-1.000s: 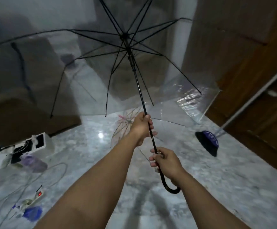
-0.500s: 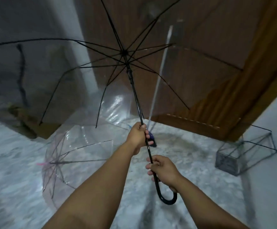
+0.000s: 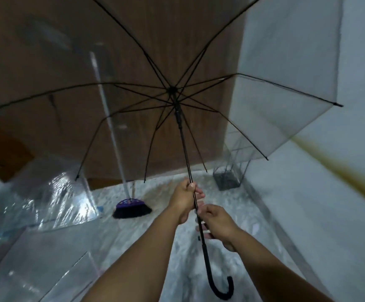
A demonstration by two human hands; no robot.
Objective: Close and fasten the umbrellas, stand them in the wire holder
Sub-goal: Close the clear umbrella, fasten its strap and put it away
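I hold an open clear umbrella (image 3: pixel 181 136) with black ribs, a black shaft and a hooked black handle. My left hand (image 3: pixel 185 198) grips the shaft higher up. My right hand (image 3: pixel 215 223) grips it lower, just above the handle. The canopy spreads wide above and ahead of both hands. The wire holder (image 3: pixel 227 180) stands on the floor by the white wall, seen through the canopy's edge. Other open clear umbrellas (image 3: pixel 46 199) lie on the floor at the left.
A broom (image 3: pixel 131 207) with a purple head and pale stick leans on the wooden door (image 3: pixel 68 62) ahead. A white wall (image 3: pixel 318 171) runs along the right. The floor (image 3: pixel 220 205) is grey marble.
My view has swung right, so the wire holder now sits ahead near the wall. Both hands keep their grip on the shaft, and the canopy stays open and now tilts up higher.
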